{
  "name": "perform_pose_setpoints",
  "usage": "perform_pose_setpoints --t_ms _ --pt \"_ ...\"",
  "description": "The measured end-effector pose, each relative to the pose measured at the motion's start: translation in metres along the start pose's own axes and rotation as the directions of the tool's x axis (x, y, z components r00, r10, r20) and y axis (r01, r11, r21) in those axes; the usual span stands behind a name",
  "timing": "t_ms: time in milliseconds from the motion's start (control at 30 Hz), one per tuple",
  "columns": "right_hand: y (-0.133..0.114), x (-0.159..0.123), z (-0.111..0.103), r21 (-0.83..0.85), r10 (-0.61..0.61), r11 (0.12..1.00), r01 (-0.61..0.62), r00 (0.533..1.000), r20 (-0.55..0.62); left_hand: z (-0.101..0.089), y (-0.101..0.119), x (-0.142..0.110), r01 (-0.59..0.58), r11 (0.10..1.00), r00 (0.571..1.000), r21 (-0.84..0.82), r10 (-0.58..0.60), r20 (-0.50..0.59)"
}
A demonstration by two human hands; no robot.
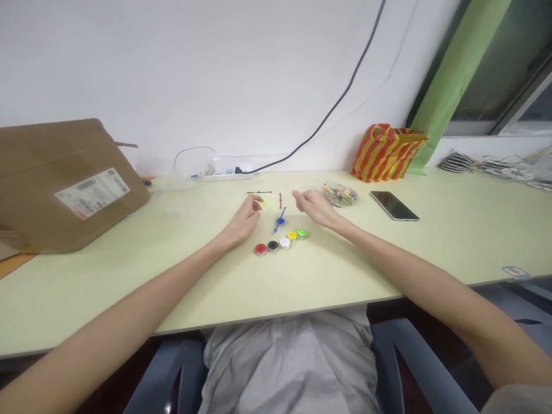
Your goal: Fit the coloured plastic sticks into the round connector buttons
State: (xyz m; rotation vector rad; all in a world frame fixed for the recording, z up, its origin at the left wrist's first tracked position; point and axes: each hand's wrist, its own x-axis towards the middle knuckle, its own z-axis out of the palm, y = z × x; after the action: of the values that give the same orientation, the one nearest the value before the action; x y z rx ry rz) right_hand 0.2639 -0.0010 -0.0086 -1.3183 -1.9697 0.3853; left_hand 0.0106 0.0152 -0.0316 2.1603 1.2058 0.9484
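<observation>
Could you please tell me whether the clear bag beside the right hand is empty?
Not empty: small colourful pieces show through the clear bag beside the right hand.

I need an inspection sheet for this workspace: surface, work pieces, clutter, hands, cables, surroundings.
Surface: pale green table
Work pieces: five coloured discs in a bent row; blue disc with blue stick; red stick; clear bag of pieces
Clutter: cardboard box, striped bag, dark-screened device
Hands: left hand at yellow-green stick, grip unclear; right hand beside the clear bag, hold unclear
Cables: black cable running to power strip
Surroundings: white wall, green curtain
</observation>
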Motion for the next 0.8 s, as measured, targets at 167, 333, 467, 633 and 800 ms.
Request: perform_pose_setpoints --t_ms 167,333,467,633,800 --pt "-0.005 -0.003 0.001 0.002 -0.103 0.995 0.103 0.991 0.081 0.000 0.000 -0.001 0.005 1.000 1.000 0.005 -0.005 0.021" --pt "-0.010 -0.005 0.002 -0.019 -0.037 0.999 0.040 0.989 0.146 0.001 -0.004 0.000 -0.008 1.000 1.000 0.010 0.008 0.026" --pt "-0.009 -0.004 0.000 0.092 0.010 0.995 -0.027 0.984 0.179 0.001 -0.004 0.001 -0.009 1.000 1.000 0.011 0.008 0.026" --pt "-0.006 -0.002 0.001 0.101 -0.001 0.995 -0.012 0.992 0.129 0.000 -0.002 0.000 -0.005 1.000 1.000 0.014 0.005 0.031" --pt "-0.006 -0.003 0.002 0.053 -0.089 0.995 0.085 0.992 0.087 0.000 0.000 -0.001 -0.003 1.000 1.000 0.014 0.002 0.031"
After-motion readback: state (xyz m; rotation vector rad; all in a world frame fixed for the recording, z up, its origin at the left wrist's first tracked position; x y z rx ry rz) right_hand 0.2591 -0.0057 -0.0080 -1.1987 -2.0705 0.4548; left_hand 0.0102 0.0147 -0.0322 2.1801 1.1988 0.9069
